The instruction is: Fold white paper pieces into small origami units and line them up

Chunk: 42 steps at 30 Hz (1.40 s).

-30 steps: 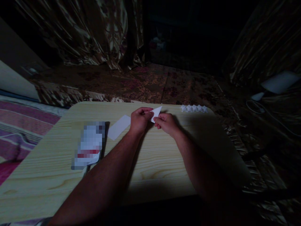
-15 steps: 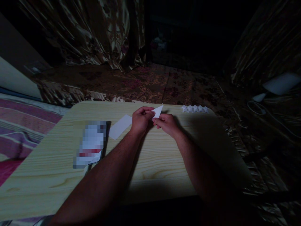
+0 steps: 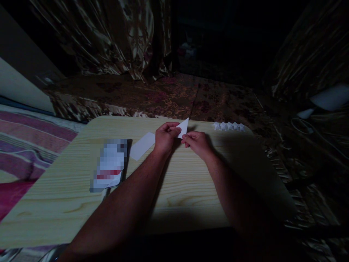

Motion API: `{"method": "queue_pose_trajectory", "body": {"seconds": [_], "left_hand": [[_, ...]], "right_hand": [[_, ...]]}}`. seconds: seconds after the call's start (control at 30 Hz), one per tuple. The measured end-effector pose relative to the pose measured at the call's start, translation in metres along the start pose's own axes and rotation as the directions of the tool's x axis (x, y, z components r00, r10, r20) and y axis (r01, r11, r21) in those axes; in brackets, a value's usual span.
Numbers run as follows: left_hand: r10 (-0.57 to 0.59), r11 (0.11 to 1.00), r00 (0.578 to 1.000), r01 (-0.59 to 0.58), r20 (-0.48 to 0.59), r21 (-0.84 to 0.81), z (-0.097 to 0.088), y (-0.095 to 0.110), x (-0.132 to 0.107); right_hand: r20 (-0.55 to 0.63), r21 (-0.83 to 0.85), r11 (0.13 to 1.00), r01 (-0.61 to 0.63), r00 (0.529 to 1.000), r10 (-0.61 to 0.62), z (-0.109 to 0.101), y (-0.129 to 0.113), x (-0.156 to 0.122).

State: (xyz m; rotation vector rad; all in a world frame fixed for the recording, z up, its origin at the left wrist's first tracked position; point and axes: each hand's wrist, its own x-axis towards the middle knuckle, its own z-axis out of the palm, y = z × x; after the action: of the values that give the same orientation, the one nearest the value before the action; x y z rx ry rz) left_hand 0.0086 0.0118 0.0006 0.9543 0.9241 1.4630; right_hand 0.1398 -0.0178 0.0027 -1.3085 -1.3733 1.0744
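Pinching white folded-paper triangle (image 3: 184, 128) firmly in left hand (image 3: 164, 138), near frame centre. Aimed tip-first toward frame top, leaning right, with long axis on steep lower-left-to-upper-right slant. Narrow grip in right hand (image 3: 197, 142), at triangle's lower corner; can't tell whether pinching there.

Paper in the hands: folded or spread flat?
Looks folded: the white paper between left hand and right hand shows a sharp, triangular outline.

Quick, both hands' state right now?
Left hand: closed, holding the white paper between thumb and fingers.
Right hand: fingers closed at the paper's near corner; whether they grip it or only touch cannot be told.
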Motion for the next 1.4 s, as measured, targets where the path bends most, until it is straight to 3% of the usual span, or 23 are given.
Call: {"method": "queue_pose_trajectory", "body": {"seconds": [0.27,0.47,0.83,1.1,1.4], "left_hand": [[0.051,0.997,0.998,-0.054,0.043,0.05,0.001,-0.002,0.0],[0.06,0.995,0.997,-0.064,0.053,0.072,0.001,-0.002,-0.001],[-0.101,0.99,0.947,0.064,0.306,0.128,-0.004,-0.001,-0.001],[-0.153,0.988,0.949,0.149,0.274,0.037,-0.007,-0.003,0.003],[-0.165,0.984,0.961,0.176,0.222,-0.031,-0.006,-0.002,0.003]], "right_hand": [[-0.131,0.087,0.996,0.023,0.991,-0.012,0.002,0.007,0.003],[-0.108,0.106,0.994,0.041,0.994,-0.029,0.0,0.002,0.0],[-0.026,0.004,0.992,0.129,0.991,-0.129,0.0,0.007,-0.002],[0.02,-0.161,0.97,0.184,0.983,-0.183,0.001,0.003,-0.005],[0.027,-0.117,0.968,0.22,0.975,-0.219,0.004,0.013,0.002]]}}
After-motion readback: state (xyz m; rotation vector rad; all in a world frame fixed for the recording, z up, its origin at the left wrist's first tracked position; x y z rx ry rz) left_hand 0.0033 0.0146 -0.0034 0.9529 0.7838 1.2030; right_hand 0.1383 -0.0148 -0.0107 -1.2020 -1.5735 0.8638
